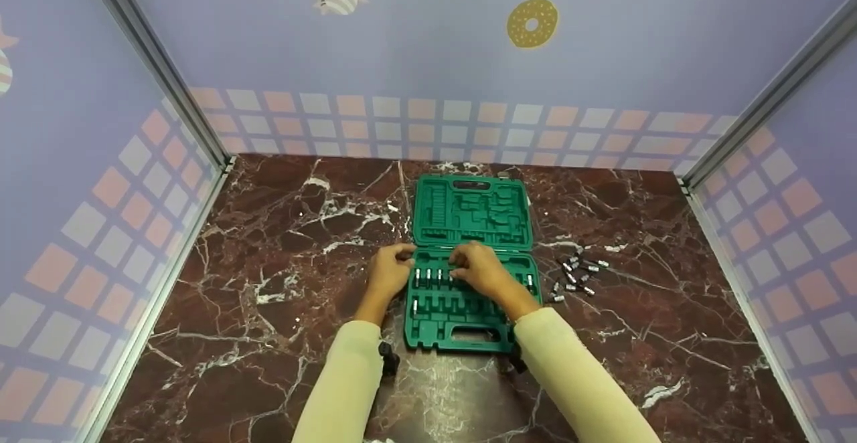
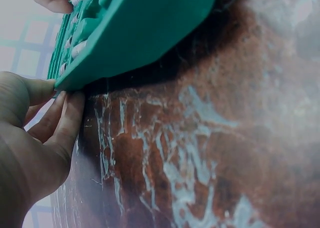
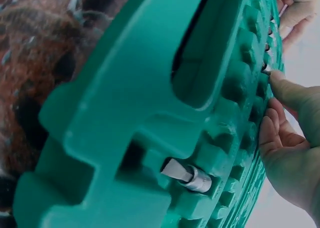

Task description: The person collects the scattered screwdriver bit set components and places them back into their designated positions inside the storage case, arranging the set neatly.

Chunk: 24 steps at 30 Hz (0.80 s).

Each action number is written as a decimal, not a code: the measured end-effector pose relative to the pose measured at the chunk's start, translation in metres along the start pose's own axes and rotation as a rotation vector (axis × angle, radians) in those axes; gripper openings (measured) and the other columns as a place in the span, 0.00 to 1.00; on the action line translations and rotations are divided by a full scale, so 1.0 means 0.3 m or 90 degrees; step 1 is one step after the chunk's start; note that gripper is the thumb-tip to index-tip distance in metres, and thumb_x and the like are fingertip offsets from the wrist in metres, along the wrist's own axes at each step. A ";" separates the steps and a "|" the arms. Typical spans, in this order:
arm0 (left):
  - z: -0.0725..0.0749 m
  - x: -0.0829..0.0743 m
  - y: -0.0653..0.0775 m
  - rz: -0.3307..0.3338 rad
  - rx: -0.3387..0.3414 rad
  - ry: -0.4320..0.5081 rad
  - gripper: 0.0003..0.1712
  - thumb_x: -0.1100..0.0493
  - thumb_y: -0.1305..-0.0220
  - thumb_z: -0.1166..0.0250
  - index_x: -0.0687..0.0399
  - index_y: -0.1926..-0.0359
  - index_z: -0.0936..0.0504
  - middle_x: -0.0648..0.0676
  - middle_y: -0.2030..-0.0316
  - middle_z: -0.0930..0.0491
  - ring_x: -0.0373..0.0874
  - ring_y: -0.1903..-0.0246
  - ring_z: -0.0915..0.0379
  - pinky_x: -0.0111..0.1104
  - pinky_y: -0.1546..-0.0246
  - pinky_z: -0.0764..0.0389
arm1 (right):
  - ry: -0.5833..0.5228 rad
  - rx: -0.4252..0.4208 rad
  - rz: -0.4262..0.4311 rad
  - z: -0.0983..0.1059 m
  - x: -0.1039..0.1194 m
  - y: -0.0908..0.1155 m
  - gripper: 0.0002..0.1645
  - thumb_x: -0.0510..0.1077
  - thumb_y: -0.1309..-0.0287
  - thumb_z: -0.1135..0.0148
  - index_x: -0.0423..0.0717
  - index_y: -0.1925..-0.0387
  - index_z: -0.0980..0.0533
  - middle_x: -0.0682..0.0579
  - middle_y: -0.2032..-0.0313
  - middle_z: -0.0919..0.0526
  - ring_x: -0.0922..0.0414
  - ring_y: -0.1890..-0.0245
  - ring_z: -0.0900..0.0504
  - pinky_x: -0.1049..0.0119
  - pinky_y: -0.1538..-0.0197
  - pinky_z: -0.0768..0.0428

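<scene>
A green tool case lies opened flat, its moulded lid on the far side. My left hand grips the case's left edge near the hinge; in the left wrist view its thumb is on top and its fingers are against the side. Over the upper row of slots, my right hand pinches a small bit socket beside several seated bit sockets. Another bit socket sits in the lower row at left. A flat-bladed bit socket lies in its slot in the right wrist view.
Several loose bit sockets are scattered on the dark marbled table, right of the case. One more bit socket sits at the case's right end. Patterned panels enclose the table at the back and both sides.
</scene>
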<state>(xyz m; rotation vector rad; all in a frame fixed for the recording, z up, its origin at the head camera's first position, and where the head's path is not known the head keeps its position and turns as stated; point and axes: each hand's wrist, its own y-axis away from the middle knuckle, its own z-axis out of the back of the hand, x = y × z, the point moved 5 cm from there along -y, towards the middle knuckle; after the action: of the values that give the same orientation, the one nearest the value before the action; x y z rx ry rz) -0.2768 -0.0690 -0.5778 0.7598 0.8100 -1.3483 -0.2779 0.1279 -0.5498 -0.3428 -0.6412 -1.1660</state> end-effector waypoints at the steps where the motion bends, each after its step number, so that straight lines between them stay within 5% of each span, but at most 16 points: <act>1: 0.000 0.001 0.000 0.001 0.000 -0.002 0.14 0.67 0.33 0.33 0.51 0.49 0.10 0.55 0.57 0.11 0.51 0.57 0.14 0.46 0.53 0.16 | 0.000 0.000 -0.004 -0.002 -0.002 -0.003 0.09 0.39 0.37 0.28 0.43 0.56 0.17 0.46 0.59 0.18 0.50 0.57 0.19 0.52 0.52 0.17; 24: -0.004 0.002 0.003 -0.005 0.002 0.017 0.15 0.69 0.33 0.33 0.54 0.49 0.10 0.57 0.55 0.11 0.53 0.55 0.14 0.46 0.52 0.15 | 0.001 -0.016 -0.013 -0.015 -0.005 -0.021 0.06 0.38 0.37 0.28 0.44 0.62 0.19 0.47 0.63 0.18 0.51 0.62 0.20 0.52 0.55 0.18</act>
<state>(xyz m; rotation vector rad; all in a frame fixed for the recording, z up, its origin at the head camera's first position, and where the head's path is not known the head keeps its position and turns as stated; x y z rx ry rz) -0.2760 -0.0682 -0.5787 0.7792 0.8331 -1.3484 -0.2829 0.1242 -0.5547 -0.3571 -0.6311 -1.1944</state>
